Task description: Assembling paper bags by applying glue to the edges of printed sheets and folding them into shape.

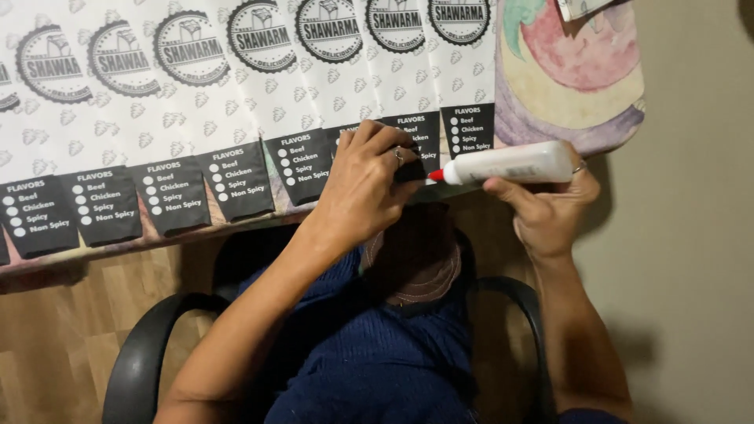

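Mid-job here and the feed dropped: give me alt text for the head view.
The right hand holds a white glue bottle sideways, its red nozzle aimed at the dark bottom edge of a printed paper sheet that the left hand pinches. More such sheets overlap in a row along the table edge.

Left hand [363, 184] hides the sheet's [412, 145] lower edge.

The person wears a dark blue ribbed garment [377, 353] at 6 o'clock, forearms bare. A ring sits on the left hand [365, 184], another on the right hand [550, 208] at 3 o'clock.
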